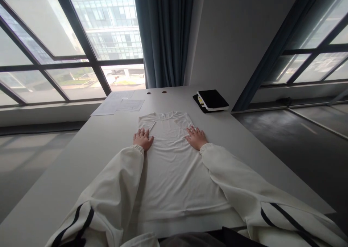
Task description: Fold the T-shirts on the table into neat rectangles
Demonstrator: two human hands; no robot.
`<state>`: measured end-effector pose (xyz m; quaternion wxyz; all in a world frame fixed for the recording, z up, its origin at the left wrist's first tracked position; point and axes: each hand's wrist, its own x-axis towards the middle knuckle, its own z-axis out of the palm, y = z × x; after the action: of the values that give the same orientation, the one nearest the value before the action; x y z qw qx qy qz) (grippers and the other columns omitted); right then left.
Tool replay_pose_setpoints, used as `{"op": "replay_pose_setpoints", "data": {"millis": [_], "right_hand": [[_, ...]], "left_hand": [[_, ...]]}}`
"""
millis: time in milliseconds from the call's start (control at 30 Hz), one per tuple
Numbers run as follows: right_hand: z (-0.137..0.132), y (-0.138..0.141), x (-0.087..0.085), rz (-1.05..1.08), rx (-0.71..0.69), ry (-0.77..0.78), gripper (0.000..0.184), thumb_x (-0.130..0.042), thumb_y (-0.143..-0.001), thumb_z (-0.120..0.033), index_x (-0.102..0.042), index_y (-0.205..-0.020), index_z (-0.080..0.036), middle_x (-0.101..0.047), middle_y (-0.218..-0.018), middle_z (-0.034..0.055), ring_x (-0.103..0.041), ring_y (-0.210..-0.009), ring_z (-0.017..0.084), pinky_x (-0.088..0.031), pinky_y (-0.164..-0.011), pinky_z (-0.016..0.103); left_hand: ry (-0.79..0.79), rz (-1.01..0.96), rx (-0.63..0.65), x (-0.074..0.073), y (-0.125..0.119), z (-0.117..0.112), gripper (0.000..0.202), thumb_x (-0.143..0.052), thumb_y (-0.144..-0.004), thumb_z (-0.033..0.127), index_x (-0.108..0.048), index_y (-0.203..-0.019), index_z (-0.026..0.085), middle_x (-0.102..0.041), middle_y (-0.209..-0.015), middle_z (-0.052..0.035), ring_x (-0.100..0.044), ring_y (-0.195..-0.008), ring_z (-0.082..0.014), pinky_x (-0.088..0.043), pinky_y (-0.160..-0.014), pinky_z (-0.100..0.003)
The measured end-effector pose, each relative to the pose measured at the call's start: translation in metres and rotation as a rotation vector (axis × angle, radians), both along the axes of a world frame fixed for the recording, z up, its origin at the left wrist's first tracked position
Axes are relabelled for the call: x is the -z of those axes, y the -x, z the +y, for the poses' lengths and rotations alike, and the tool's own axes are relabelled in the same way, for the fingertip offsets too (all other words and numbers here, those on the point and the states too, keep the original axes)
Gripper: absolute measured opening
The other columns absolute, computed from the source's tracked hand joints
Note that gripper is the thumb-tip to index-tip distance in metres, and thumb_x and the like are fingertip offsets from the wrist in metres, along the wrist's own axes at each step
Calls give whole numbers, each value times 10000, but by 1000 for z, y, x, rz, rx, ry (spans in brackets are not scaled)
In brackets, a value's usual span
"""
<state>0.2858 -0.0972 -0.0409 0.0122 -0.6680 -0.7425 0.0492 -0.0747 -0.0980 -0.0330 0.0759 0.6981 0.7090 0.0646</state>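
Observation:
A white T-shirt (pixel 171 160) lies flat on the pale table (pixel 81 160), neck away from me, both sleeves folded inward. My left hand (pixel 143 138) rests palm down on the shirt's left edge, fingers stretched out. My right hand (pixel 196 137) lies flat on the right edge in the same way, fingers spread. Both arms wear white sleeves with dark stripes. Neither hand holds anything.
Sheets of paper (pixel 119 105) lie at the far left of the table. A black tablet on a stack (pixel 212 101) sits at the far right corner. Two cable holes (pixel 156 92) are near the far edge. Windows and a dark curtain (pixel 163 37) stand behind.

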Motion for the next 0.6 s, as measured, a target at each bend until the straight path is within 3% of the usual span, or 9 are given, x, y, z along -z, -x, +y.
{"op": "replay_pose_setpoints", "data": {"millis": [367,600], "right_hand": [[54,2,2,35,66,46,723,-271,-1059,-642,-192,-1714,-346,-96,-1802,23,-137,-1625,369,-118,-1280,636],[58,5,-7,61,71,19,714,-298,-1062,-635,-185,-1713,-365,-28,-1806,22,-93,-1640,373,-146,-1286,618]], "left_hand": [[3,54,16,1,6,54,769,-313,-1021,658,-314,-1682,266,-175,-1784,-100,-151,-1637,-356,-137,-1291,-633],[-30,76,-8,-6,3,64,769,-311,-1031,631,-297,-1690,235,-168,-1784,-118,-101,-1644,-374,-105,-1289,-633]]}}
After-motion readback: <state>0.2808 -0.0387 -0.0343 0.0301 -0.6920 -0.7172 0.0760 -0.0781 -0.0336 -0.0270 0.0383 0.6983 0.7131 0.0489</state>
